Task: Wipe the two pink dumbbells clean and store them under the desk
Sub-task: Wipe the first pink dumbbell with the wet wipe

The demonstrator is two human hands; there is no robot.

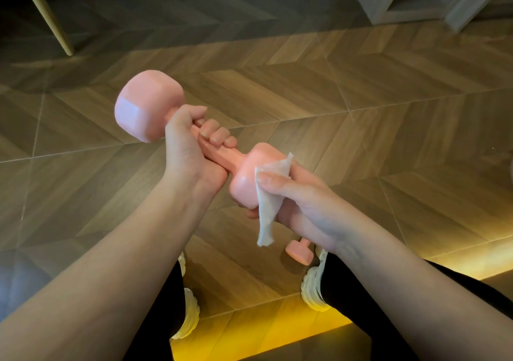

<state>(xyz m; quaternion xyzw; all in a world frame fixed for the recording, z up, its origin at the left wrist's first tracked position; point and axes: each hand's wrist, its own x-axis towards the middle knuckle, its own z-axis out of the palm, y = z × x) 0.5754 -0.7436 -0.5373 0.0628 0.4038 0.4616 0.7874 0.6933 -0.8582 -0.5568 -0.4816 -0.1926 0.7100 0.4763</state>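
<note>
Left hand (191, 144) fingers curled round dumbbell (177, 136) handle, steadying it. Right hand (299, 202) fingers pinch tissue (268, 211) against lower head, wiping. Second dumbbell (298, 251) waits on floor (361, 111).

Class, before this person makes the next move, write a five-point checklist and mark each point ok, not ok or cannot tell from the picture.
1. Left hand grips the handle of the held dumbbell: ok.
2. Right hand holds the wipe against the near head: ok.
3. Near head wiped fully clean: cannot tell.
4. Second dumbbell located, on the floor beside the right shoe: ok.
5. Dumbbells stored under the desk: not ok, one is in hand and one is on the floor.
</note>
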